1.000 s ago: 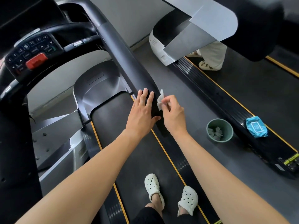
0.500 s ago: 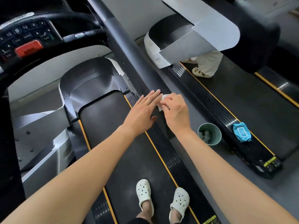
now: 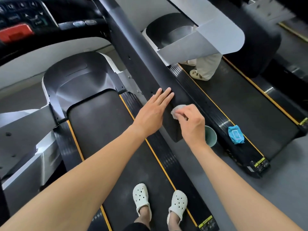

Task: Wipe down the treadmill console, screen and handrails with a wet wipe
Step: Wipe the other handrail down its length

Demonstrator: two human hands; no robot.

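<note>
Head view: right hand (image 3: 191,125) pinches crumpled wet wipe (image 3: 177,110) in curled fingers, pressing it on lower end of dark handrail (image 3: 150,64). Left hand (image 3: 153,112) at 9 o'clock of wipe, fingers straight and together, flat against same handrail. Handrail runs toward 11 o'clock, up to console (image 3: 25,19). Green bin (image 3: 212,135) at 4 o'clock of right hand, partly behind wrist. Blue wipe pack (image 3: 235,134) at 3 o'clock of bin, on neighbouring treadmill (image 3: 241,105). White clogs (image 3: 141,197) at 6 o'clock, on belt (image 3: 103,127).

Crumpled white wipe (image 3: 177,110) against the lower end of the slanting black handrail (image 3: 145,62), dark console (image 3: 33,17) at upper left.
</note>
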